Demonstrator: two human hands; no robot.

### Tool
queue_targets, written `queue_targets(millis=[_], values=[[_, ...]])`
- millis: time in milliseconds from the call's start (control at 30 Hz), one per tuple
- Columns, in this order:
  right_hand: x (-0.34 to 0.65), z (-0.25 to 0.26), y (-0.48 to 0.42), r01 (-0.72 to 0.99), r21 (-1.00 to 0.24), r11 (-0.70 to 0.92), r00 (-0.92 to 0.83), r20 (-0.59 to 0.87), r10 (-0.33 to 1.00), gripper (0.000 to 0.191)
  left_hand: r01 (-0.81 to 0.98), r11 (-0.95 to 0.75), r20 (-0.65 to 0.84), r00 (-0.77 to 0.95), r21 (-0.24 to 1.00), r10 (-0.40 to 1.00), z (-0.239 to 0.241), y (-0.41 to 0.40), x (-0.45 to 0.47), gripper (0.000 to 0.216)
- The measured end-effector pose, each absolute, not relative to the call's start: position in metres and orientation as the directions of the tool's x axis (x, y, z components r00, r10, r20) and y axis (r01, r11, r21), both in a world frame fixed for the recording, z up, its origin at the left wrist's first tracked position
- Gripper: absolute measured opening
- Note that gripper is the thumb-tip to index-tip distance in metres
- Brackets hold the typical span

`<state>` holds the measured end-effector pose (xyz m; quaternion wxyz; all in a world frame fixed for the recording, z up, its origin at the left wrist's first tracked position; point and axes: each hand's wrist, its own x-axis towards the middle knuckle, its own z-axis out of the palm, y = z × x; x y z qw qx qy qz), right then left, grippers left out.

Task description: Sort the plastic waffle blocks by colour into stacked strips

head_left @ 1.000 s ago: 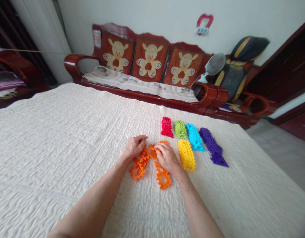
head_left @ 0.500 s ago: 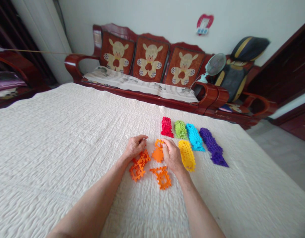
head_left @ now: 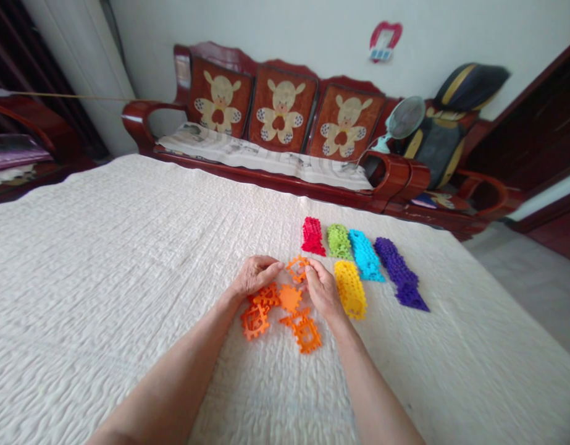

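In the head view, my right hand [head_left: 322, 290] pinches an orange interlocking building piece [head_left: 297, 268] with a toothed, frame-like outline, held up at its right edge. My left hand [head_left: 257, 275] hovers to the left of it, thumb and fingers stretched toward the piece and apart from it, with nothing visible in them. Beneath the hands lies a solid orange toothed piece [head_left: 290, 298]. Several orange frame pieces [head_left: 255, 321] overlap in a small pile by my left wrist. More orange pieces [head_left: 307, 335], one with a pointed end, lie nearer to me.
Interlocking pieces stand in rows sorted by colour: red [head_left: 313, 236], green [head_left: 339, 241], light blue [head_left: 365, 255], yellow [head_left: 350, 290] and purple [head_left: 400, 272]. All rest on a white quilted cover [head_left: 150, 247]. Beyond its edge are a wooden sofa [head_left: 266, 170] and a fan [head_left: 405, 117].
My right hand has lifted the orange frame piece off the solid one, which now shows fully. My left thumb has stretched out to the right, toward the held piece.
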<state>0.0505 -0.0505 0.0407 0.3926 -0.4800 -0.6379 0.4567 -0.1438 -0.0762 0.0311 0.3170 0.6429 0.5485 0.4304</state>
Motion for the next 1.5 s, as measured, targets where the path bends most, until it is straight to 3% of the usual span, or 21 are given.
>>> queue_targets(millis=[100, 233, 500, 700, 867, 1233, 1500], values=[[0.055, 0.039, -0.047, 0.318, -0.935, 0.154, -0.212, 0.088, 0.973, 0.042, 0.433, -0.212, 0.209, 0.056, 0.876, 0.976, 0.031, -0.076, -0.144, 0.046], [0.067, 0.043, -0.042, 0.533, -0.794, 0.291, -0.208, 0.21, 0.955, 0.038, 0.401, -0.182, 0.186, 0.03, 0.898, 0.982, 0.025, -0.073, -0.144, 0.046], [0.081, 0.068, -0.049, 0.738, -0.606, 0.297, -0.385, -0.017, 0.923, 0.029, 0.354, -0.17, 0.177, 0.012, 0.92, 0.984, 0.021, -0.072, -0.143, 0.04], [0.088, 0.079, -0.058, 0.79, -0.442, 0.425, -0.49, -0.039, 0.871, 0.02, 0.396, -0.167, 0.187, -0.013, 0.903, 0.982, 0.02, -0.071, -0.143, 0.037], [0.09, 0.081, -0.065, 0.787, -0.422, 0.45, -0.542, -0.126, 0.831, 0.026, 0.409, -0.181, 0.207, -0.02, 0.894, 0.978, 0.019, -0.07, -0.142, 0.036], [0.093, 0.074, -0.066, 0.78, -0.375, 0.501, -0.571, -0.099, 0.815, 0.022, 0.405, -0.165, 0.191, -0.025, 0.9, 0.981, 0.021, -0.07, -0.142, 0.036], [0.078, 0.081, -0.04, 0.771, -0.362, 0.524, -0.519, 0.118, 0.846, 0.036, 0.348, -0.168, 0.186, -0.019, 0.922, 0.982, 0.018, -0.07, -0.14, 0.034]])
